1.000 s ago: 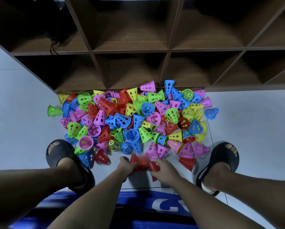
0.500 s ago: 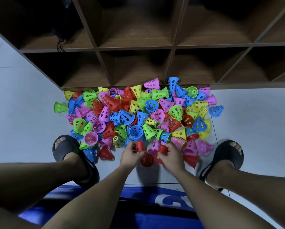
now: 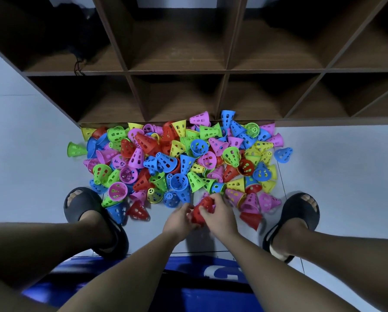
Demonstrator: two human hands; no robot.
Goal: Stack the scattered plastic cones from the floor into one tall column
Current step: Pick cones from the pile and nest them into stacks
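Observation:
A wide pile of perforated plastic cones (image 3: 179, 158) in red, blue, green, yellow and pink covers the floor in front of me. At its near edge both hands meet around a short stack of red cones (image 3: 201, 210). My left hand (image 3: 179, 218) grips the stack from the left and below. My right hand (image 3: 220, 213) closes over it from the right. My fingers hide how many cones are nested. A loose red cone (image 3: 138, 210) lies to the left, another red cone (image 3: 251, 219) to the right.
A dark wooden cubby shelf (image 3: 220, 95) stands just behind the pile. My feet in black sandals, left (image 3: 85, 206) and right (image 3: 298, 212), flank the pile on the pale tiled floor (image 3: 346, 176). A blue mat (image 3: 211, 278) lies under me.
The hands, apart with separate red cones half a second ago, have come together around one red stack. They moved slightly right along the pile's near edge.

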